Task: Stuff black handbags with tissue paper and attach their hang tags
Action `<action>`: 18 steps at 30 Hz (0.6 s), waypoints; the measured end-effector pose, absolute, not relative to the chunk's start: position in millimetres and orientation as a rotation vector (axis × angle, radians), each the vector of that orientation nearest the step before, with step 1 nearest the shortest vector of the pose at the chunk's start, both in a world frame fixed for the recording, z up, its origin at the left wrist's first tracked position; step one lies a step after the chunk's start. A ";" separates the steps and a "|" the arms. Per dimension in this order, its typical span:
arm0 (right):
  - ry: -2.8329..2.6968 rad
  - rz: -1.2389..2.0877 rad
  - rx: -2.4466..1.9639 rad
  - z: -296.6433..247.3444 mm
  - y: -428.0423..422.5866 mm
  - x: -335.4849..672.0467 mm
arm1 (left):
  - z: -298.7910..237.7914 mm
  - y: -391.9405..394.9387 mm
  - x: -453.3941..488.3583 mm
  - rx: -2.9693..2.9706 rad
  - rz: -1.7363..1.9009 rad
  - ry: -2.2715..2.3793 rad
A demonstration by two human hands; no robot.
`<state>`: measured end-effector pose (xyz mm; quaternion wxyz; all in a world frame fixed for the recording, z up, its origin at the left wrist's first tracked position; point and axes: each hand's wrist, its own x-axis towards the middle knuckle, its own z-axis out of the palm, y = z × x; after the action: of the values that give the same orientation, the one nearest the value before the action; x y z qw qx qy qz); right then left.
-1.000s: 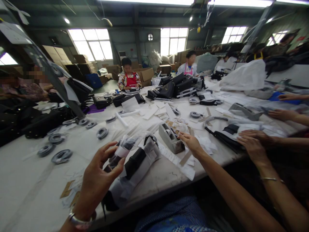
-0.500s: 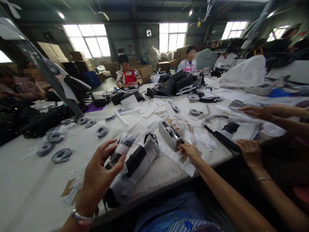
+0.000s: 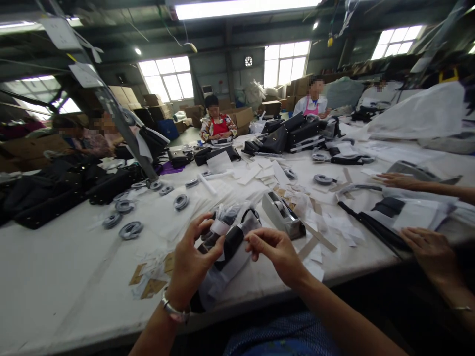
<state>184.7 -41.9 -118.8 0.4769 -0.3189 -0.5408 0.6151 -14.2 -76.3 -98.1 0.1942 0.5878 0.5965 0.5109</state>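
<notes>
Black under clear film and white paper, one long bundle [image 3: 230, 243] lies at the near edge of the white table [image 3: 67, 296], straight in front of the person. Its long axis runs slantwise: the near end sits at the table edge to the lower left, and the far end points up and right, toward the single grey tape dispenser [image 3: 282, 216] just beyond it. The left hand [image 3: 193, 264] grasps the bundle from its left side, thumb pressed on a white band around it. The right hand [image 3: 277, 251] hovers just beside the bundle's right side with thumb and fingertips pinched together; whether they hold anything is too small to tell. Left of the hands lie grey rolls [image 3: 130, 230], at least seven, scattered apart. At the right, two hands of a co-worker [image 3: 430, 251] are at the table, well apart.
</notes>
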 end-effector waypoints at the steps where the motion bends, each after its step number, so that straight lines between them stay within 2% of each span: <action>1: -1.340 1.522 -0.748 -113.0 -44.1 174.5 | -98.3 -77.1 -13.5 1.671 1.436 1.681; 9: -1.420 1.481 -0.863 -109.1 -36.2 141.2 | -99.0 -82.3 -16.8 1.757 1.448 1.686; 15: -1.674 1.179 -0.912 -108.9 -42.5 148.9 | -99.2 -83.8 -15.8 1.736 1.441 1.692; 18: -1.699 1.208 -0.895 -111.4 -41.2 150.7 | -100.7 -85.2 -13.7 1.747 1.423 1.700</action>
<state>150.7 -41.2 -111.4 0.4229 -0.3573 -0.6787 0.4826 -13.7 -85.2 -100.7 0.1589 0.6111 0.5945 0.4979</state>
